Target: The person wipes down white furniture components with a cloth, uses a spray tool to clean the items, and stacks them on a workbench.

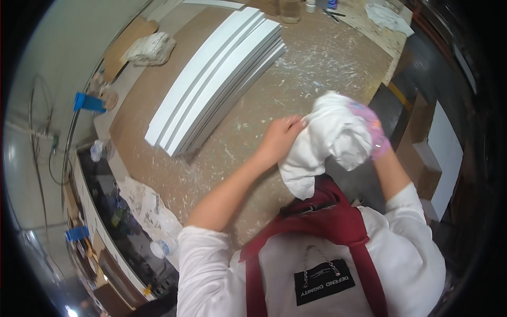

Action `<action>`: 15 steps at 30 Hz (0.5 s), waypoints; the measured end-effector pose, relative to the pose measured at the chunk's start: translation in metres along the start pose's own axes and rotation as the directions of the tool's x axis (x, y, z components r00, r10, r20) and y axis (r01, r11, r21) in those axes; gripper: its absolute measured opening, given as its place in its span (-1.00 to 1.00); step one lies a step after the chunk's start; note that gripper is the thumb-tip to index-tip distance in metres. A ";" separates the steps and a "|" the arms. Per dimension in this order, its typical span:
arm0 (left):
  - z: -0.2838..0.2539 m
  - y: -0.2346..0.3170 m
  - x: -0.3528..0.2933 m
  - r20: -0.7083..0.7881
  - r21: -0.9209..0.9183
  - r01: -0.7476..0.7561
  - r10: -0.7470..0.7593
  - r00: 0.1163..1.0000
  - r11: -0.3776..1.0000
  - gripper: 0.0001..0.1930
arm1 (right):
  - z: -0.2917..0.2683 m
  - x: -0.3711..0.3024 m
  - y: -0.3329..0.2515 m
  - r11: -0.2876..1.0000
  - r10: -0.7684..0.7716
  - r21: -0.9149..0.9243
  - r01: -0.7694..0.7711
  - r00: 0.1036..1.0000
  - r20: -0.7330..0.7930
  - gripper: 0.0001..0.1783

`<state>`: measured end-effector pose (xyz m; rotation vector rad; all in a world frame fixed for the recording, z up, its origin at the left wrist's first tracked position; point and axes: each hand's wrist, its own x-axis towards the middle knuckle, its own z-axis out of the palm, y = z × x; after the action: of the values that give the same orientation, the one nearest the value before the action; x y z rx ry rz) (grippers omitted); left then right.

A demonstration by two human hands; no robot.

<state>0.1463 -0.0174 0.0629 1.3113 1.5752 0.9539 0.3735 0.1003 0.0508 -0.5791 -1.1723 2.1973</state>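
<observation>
A bunched white cloth [325, 134] is held up over the near right part of the work table. My left hand [280, 140] is closed on its left edge, fingers curled in at the cloth. On the cloth's right side is my right hand [376, 132], covered by something pink and patterned that looks like a glove. The right fingers are mostly hidden behind the folds, and the cloth is gathered against that hand. To the left and farther off, a stack of long white strips [219, 79] lies slanted on the table.
The brown table [317, 63] is speckled with white marks. A crumpled off-white cloth [150, 48] lies beyond the strips at left. Blue-handled tool [90, 102] sits at the left edge. A glass jar [290, 10] stands at the back. Cardboard boxes [420, 148] are at right, below the table.
</observation>
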 end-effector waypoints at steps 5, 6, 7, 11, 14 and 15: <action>0.021 0.039 0.065 0.314 0.389 -0.501 0.400 0.861 0.773 -0.65 | -0.096 -0.058 -0.070 0.894 -0.020 -0.448 -0.029 0.994 -0.103 -0.61; 0.019 0.069 0.071 0.396 0.546 -0.514 0.337 0.854 0.662 -0.63 | -0.111 -0.064 -0.085 0.847 -0.032 -0.528 -0.057 0.987 -0.157 -0.55; 0.014 0.077 0.079 0.248 0.523 -0.541 0.490 0.836 0.659 -0.64 | -0.104 -0.062 -0.112 0.677 -0.179 -0.736 0.009 0.972 -0.153 -0.54; -0.050 0.144 0.079 -0.093 0.242 -0.614 0.647 0.756 0.752 -0.61 | -0.165 -0.040 -0.182 -0.187 -0.577 -0.965 0.183 0.775 0.258 -0.54; -0.077 0.097 0.033 -0.438 0.340 -0.272 0.407 0.801 0.900 -0.65 | -0.242 0.009 -0.167 -0.065 -0.052 -0.978 0.199 0.978 0.203 -0.55; -0.070 0.079 0.007 -0.548 0.299 -0.195 0.335 0.766 0.934 -0.65 | -0.234 0.033 -0.174 0.165 -0.111 -0.978 0.124 0.988 0.107 -0.56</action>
<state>0.1068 -0.0007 0.1592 1.5139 2.0508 1.5136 0.5416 0.3398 0.0730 -0.9012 -2.5434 0.9386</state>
